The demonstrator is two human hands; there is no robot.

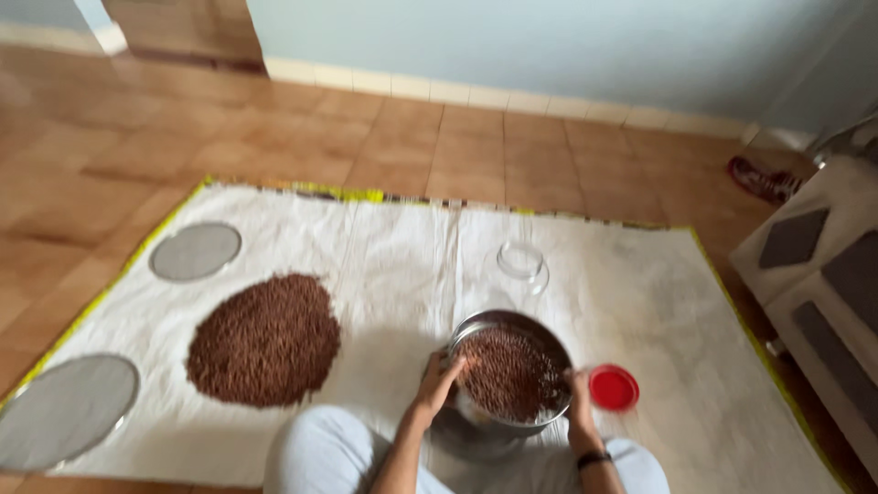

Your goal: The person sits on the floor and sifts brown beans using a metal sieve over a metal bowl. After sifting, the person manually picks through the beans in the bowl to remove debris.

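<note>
Tiled brown floor [476,146], spread with a white cloth [384,265] edged in yellow. On the cloth, left of centre: a round heap of brown grains [265,340]. Upper left: a small round mesh sieve [195,251]; lower left: a larger one [66,412]. Upper centre: a clear glass jar [522,265]. Lower centre: a metal sieve pan [509,375], beside a red lid [613,388].

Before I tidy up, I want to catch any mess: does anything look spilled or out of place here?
Nothing looks spilled. The brown grain heap lies in a neat round pile on the white cloth, and both hands hold the sieve level.
</note>
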